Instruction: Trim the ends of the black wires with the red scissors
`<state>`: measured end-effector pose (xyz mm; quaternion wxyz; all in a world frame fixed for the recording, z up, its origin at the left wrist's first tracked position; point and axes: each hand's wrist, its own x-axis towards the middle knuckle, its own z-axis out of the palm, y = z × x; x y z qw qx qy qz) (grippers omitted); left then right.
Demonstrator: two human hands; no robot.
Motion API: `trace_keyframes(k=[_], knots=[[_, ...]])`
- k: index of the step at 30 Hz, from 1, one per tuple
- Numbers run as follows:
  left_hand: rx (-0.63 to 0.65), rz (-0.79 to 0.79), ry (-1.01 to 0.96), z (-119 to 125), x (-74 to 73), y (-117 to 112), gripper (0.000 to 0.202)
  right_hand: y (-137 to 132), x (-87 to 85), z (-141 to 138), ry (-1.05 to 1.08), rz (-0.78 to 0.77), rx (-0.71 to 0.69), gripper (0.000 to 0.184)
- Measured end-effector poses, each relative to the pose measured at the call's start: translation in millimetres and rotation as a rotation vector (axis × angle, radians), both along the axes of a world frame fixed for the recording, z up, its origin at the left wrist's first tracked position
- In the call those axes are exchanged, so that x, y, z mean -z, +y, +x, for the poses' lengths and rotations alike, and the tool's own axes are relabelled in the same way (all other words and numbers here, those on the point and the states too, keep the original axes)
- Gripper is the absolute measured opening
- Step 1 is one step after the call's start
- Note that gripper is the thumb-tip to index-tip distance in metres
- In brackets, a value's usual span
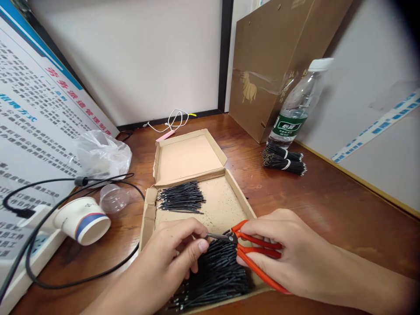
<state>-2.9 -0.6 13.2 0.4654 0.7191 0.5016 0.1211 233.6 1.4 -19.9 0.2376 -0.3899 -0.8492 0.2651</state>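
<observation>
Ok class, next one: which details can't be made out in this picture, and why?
All in the head view:
- Whether the left hand pinches a wire: its own fingers cover the grip.
- Part of the near wire pile: behind the left hand.
- What the dark specks are: too small.
- The rest of the poster: cut off by the left edge.

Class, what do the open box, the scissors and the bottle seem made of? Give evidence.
Open box: likely cardboard, matte tan, with creased, folded flaps.
Scissors: blades probably metal, thin and dark grey; handles perhaps plastic or plastic-coated, smooth and orange-red.
Bottle: probably plastic, glossy and see-through.
</observation>
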Motion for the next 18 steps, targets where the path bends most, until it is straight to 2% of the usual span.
trace_keyframes(k=[8, 18], knots=[[-0.014, -0.024, -0.022, 1.4, -0.2, 0.5, 0.021, 3.2, 5.9, 2.1, 0.033, 0.046, -0.063, 0.028], [-0.034, -0.046, -0.068, -0.7, 2.3, -1.5, 0.019, 0.7, 4.0, 0.9, 0.053, -0.003, -0.005, 0.023]])
